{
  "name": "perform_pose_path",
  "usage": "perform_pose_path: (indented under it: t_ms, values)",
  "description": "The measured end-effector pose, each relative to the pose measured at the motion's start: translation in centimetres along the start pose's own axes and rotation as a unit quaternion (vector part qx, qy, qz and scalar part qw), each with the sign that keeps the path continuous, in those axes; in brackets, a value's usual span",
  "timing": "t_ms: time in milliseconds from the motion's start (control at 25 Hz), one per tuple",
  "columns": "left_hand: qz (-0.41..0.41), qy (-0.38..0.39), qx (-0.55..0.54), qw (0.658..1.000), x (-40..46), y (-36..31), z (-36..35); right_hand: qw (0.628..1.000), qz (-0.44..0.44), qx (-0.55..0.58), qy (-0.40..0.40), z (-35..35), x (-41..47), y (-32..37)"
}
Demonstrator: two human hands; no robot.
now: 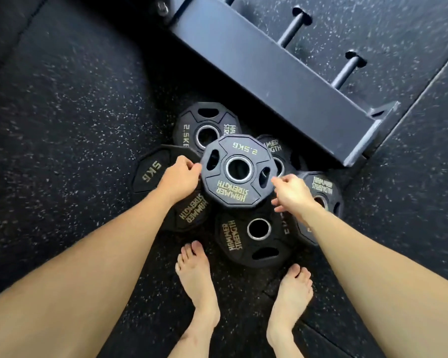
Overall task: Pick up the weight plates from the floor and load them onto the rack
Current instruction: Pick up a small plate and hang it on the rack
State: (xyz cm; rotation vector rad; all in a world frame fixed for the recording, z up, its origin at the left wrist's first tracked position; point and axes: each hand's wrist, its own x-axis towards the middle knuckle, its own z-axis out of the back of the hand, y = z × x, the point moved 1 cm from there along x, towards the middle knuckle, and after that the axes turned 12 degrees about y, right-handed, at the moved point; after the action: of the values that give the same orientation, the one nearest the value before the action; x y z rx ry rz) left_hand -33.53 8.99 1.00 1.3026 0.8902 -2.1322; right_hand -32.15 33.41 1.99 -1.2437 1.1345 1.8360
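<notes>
A black 2.5 kg weight plate (237, 151) with gold lettering is lifted above a pile of plates on the floor. My left hand (180, 177) grips its left edge. My right hand (291, 193) is at its right edge, fingers loosely spread and touching the rim; it is blurred. Under it lie a 5 kg plate (150, 169), another 2.5 kg plate (192, 127), a plate near my feet (254, 244) and one at the right (323, 192). The dark rack (272, 73) stands behind, with bare pegs (292, 27) sticking out.
My bare feet (197, 277) stand just in front of the pile on black speckled rubber flooring (62, 125). A second rack peg (347, 71) points to the right. A seam between floor mats (411, 99) runs diagonally at the right.
</notes>
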Motion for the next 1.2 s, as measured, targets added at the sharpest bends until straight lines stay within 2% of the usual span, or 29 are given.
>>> perform_pose_path:
  t_ms: [120,240,320,400,480,680,920,1080,1200]
  values:
    - [-0.003,0.006,-0.042,0.999,3.9,-0.6,-1.6,0.999,-0.016,-0.038,-0.029,-1.1,3.5,0.0]
    - [0.001,-0.022,-0.013,1.0,5.7,-1.0,-2.5,0.991,-0.026,-0.118,-0.049,-1.9,5.9,-0.8]
    - [-0.002,-0.011,-0.004,1.0,5.7,-1.2,-2.2,0.986,-0.025,-0.158,-0.055,-2.0,5.7,-0.8]
    - [-0.01,0.018,-0.012,1.0,4.7,-1.0,-1.7,0.986,-0.017,-0.151,-0.061,-1.8,4.4,-0.3]
    - [-0.002,0.037,-0.072,0.997,1.9,0.0,-1.5,0.989,0.009,-0.127,-0.07,-1.3,2.0,0.4]
    - [-0.047,-0.003,-0.204,0.978,-10.7,-1.3,0.4,0.995,0.09,-0.048,-0.02,1.0,-9.4,3.7]
    - [-0.13,-0.089,-0.281,0.947,-30.5,-8.1,6.4,0.973,0.216,0.059,-0.054,3.5,-28.7,8.4]
    - [-0.18,-0.103,-0.315,0.926,-43.6,-10.2,10.0,0.951,0.281,0.101,-0.077,5.0,-42.0,11.1]
    - [-0.217,-0.119,-0.362,0.899,-53.2,-10.7,12.2,0.933,0.332,0.115,-0.074,5.7,-52.0,12.9]
